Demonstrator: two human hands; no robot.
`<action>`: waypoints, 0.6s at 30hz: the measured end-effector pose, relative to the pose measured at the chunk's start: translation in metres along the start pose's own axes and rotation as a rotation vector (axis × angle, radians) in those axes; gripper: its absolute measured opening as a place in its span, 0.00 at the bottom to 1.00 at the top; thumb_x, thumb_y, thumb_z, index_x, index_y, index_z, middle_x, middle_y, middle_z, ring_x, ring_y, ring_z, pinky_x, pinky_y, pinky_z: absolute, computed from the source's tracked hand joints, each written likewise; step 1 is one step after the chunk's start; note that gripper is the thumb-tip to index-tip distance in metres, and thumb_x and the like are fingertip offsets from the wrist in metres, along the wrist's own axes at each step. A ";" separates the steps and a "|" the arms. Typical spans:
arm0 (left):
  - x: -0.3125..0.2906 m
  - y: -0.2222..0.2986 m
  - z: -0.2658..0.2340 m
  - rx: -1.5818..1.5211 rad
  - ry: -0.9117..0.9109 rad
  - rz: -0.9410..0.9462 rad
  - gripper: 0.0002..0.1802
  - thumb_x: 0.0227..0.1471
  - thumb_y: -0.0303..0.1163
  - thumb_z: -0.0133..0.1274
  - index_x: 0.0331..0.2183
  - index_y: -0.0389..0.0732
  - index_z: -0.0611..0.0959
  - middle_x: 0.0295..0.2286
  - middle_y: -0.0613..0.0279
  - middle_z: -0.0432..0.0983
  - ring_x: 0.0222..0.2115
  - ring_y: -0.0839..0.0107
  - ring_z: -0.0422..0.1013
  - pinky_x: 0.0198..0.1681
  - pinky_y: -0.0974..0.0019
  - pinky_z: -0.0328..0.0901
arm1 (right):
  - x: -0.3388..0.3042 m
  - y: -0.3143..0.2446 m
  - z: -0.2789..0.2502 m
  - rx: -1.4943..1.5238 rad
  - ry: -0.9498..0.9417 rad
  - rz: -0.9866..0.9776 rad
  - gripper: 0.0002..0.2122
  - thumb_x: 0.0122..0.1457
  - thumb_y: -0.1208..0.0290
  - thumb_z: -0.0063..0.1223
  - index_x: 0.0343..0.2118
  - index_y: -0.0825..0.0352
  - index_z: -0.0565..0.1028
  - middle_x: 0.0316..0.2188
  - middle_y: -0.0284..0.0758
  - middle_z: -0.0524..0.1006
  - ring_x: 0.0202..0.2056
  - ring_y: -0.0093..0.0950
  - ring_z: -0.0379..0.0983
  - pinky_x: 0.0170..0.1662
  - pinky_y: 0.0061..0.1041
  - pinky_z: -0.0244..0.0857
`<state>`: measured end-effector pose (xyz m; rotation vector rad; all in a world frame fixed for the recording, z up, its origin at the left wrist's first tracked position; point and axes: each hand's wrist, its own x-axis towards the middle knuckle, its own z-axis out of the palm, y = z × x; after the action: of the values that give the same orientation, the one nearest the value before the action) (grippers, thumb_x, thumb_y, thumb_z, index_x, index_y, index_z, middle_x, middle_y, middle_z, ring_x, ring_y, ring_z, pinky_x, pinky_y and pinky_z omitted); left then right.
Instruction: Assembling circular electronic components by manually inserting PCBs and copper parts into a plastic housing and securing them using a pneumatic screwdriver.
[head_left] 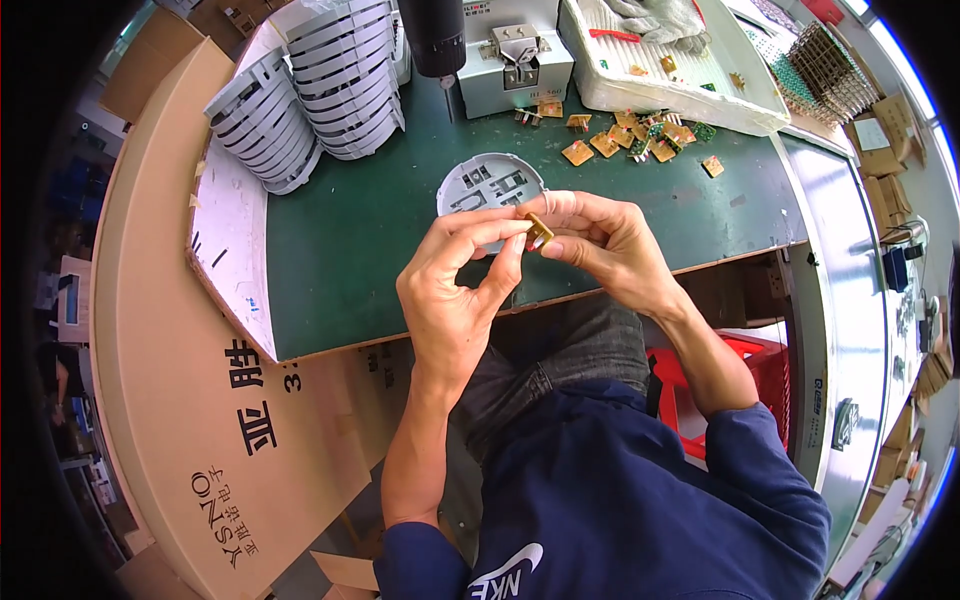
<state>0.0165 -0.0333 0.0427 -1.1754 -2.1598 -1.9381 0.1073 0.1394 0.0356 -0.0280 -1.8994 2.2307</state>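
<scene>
While I looked on, the person's left hand (450,265) and right hand (615,245) were both pinched by the fingertips on a small brown circuit board (541,230). Just beyond that grip, a round grey housing (490,178) lay on the green bench (360,240), partly hidden by fingers. Farther off to its right, loose boards (605,144) lay scattered; straight past stood a metal fixture (510,85); far left rose stacked grey housings (345,95); far right, a white tray (740,118) held a glove (655,20).
</scene>
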 end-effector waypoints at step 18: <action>0.013 -0.053 0.005 0.545 -0.096 0.037 0.64 0.34 0.60 0.74 0.59 0.23 0.67 0.56 0.38 0.66 0.57 0.41 0.63 0.61 0.46 0.60 | 0.090 -0.002 -0.011 -1.204 -0.069 -0.389 0.16 0.57 0.80 0.58 0.50 0.69 0.79 0.43 0.46 0.82 0.43 0.44 0.80 0.47 0.37 0.76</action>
<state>-0.0187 -0.0193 0.0024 -1.1977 -2.4560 -1.1688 0.0209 0.1655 0.0464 0.2092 -2.6619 0.6402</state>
